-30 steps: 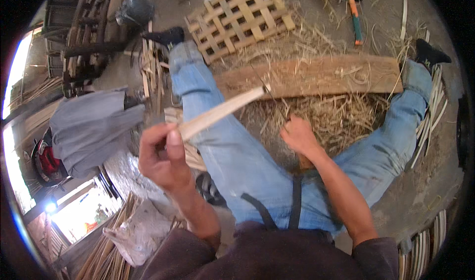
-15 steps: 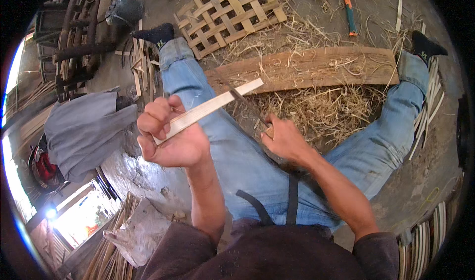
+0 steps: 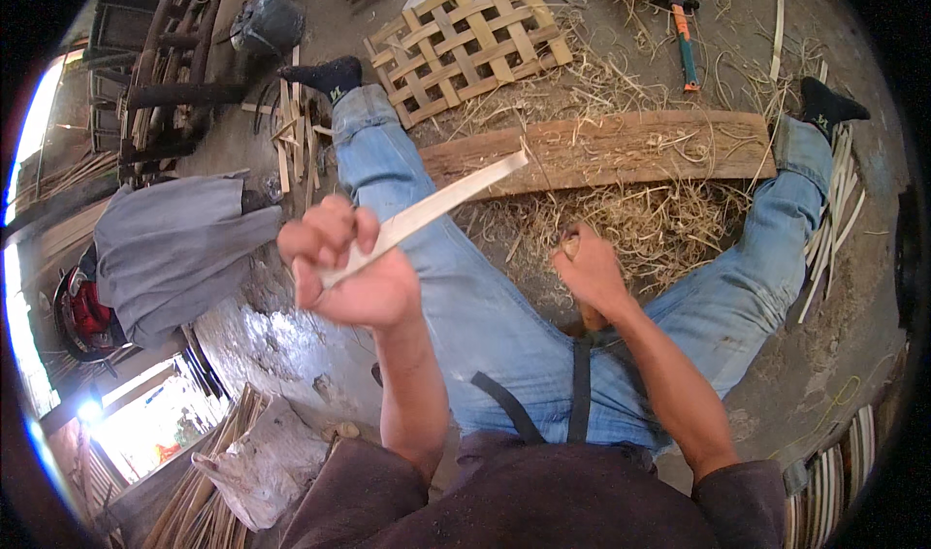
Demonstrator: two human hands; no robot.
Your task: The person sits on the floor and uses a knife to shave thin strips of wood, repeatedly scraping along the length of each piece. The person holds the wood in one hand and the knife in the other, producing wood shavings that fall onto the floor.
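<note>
Cloth (image 3: pixel 179 258), grey and draped, at left; then the left hand (image 3: pixel 354 273), its grip snug on a flat, pale wooden strip (image 3: pixel 451 198) slanting toward upper centre; right hand (image 3: pixel 592 273), mid-frame, grip wrapped round a brown wooden handle (image 3: pixel 590 318); orange-and-green-handled hammer (image 3: pixel 686 49), upper right.

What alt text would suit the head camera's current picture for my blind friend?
A person's left hand grips a pale flat strip over jeans-clad legs, while the right hand holds a tool with a tan handle. Beyond are a wooden plank, curly shavings, a woven slat panel and a hammer.
</note>
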